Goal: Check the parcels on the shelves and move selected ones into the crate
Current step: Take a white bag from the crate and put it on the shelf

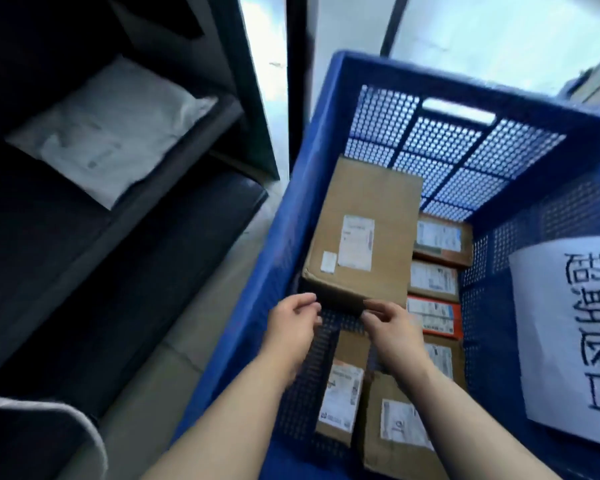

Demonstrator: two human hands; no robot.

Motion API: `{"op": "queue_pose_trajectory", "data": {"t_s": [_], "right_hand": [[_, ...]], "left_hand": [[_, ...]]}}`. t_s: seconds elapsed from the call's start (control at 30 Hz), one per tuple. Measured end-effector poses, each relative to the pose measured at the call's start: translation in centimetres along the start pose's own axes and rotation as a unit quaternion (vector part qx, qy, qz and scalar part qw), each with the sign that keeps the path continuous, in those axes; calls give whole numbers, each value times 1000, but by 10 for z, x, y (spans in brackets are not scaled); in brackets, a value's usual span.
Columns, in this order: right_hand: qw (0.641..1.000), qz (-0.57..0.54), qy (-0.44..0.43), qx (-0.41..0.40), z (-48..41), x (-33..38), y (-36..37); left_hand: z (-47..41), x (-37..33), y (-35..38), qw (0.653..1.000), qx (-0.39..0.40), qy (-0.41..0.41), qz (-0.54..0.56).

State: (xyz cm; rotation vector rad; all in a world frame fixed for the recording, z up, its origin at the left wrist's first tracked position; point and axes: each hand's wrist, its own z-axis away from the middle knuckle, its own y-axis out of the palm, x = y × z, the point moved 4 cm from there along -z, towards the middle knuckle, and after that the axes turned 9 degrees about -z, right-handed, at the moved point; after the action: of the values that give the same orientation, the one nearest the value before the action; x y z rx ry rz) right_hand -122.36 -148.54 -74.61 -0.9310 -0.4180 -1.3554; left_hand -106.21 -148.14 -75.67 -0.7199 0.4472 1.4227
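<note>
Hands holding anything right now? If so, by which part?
Left hand holds nothing, fingers loosely curled clear of the large box. Right hand has fingertips at that box's near edge; grip or mere touch cannot be told.

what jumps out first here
A big blue crate fills the right side, with a large cardboard box inside among smaller parcels and the left hand and right hand at its near edge. A white sign with bold characters hangs on its right wall; a white mailer lies on the dark shelf at left.
</note>
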Motion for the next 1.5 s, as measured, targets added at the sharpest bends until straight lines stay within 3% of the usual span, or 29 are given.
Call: {"op": "queue_pose_trajectory", "data": {"t_s": [0.2, 0.37, 0.57, 0.93, 1.03, 1.13, 1.2, 1.27, 1.37, 1.5], "right_hand": [[986, -89, -140, 30, 30, 166, 49], [981, -110, -119, 106, 38, 229, 127], [984, -91, -73, 134, 12, 244, 219], [987, -61, -61, 137, -27, 240, 274], [988, -41, -83, 121, -33, 246, 274], [982, 79, -140, 99, -44, 249, 277], [971, 174, -138, 88, -52, 242, 282], [962, 235, -103, 91, -57, 232, 287], [981, 129, -55, 134, -56, 223, 294], [984, -1, -25, 176, -42, 221, 295]], "left_hand": [[50, -115, -110, 966, -76, 101, 226], [25, -125, -211, 929, -171, 33, 327], [-53, -94, -298, 918, -266, -55, 288], [-132, -99, -331, 948, -211, -68, 230], [-102, -78, -325, 969, -170, -120, 135], [-65, -48, -327, 976, -142, -158, 45], [-55, -30, -338, 971, -176, -141, 79], [-54, -23, -348, 959, -194, -100, 178], [-59, -26, -349, 933, -156, -52, 320], [-59, -40, -343, 913, -119, -5, 391]]}}
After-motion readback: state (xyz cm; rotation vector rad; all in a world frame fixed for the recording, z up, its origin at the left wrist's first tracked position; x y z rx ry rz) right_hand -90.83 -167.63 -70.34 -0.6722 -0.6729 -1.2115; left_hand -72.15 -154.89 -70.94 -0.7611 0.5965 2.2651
